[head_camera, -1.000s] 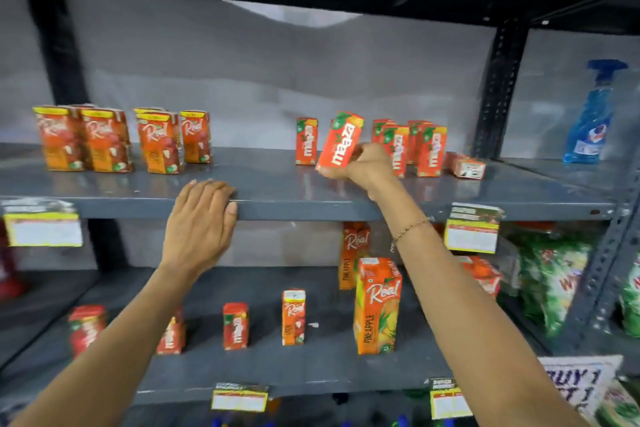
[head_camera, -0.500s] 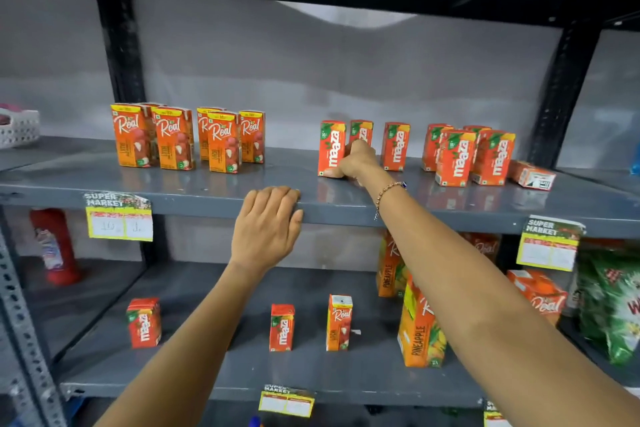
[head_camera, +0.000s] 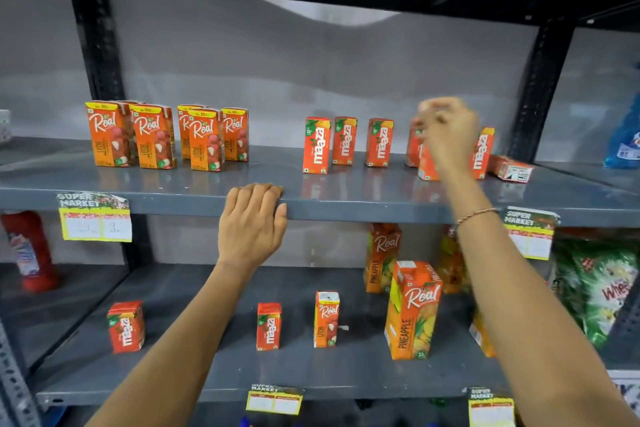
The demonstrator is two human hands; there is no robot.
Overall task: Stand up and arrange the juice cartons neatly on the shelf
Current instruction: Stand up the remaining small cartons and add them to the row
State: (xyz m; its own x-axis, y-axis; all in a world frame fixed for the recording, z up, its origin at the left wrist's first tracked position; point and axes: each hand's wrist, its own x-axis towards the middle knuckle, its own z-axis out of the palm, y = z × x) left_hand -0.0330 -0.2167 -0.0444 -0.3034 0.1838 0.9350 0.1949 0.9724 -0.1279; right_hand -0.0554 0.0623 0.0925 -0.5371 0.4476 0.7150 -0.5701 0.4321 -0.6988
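Observation:
On the upper grey shelf [head_camera: 180, 184], several orange Real litchi cartons [head_camera: 152, 137] stand grouped at the left. Three red Maaza cartons [head_camera: 344, 140] stand in a spaced row at the middle. More Maaza cartons [head_camera: 483, 152] cluster at the right, and one small carton [head_camera: 512, 168] lies on its side beside them. My right hand [head_camera: 446, 130] is raised in front of that cluster; it is blurred and its grip is unclear. My left hand [head_camera: 251, 218] rests flat over the shelf's front edge, holding nothing.
The lower shelf [head_camera: 207, 367] carries two small Maaza cartons [head_camera: 125, 326], a small Real carton [head_camera: 326, 319] and tall Real pineapple cartons [head_camera: 412, 308]. A green detergent bag [head_camera: 599, 288] sits at the right and a red bottle [head_camera: 29, 253] at the left. Price tags [head_camera: 95, 217] hang from the edges.
My right hand stood a tilted Maaza carton upright in the middle row, let go of it, and moved right to the cluster. The view shifted left. My left hand stayed on the edge.

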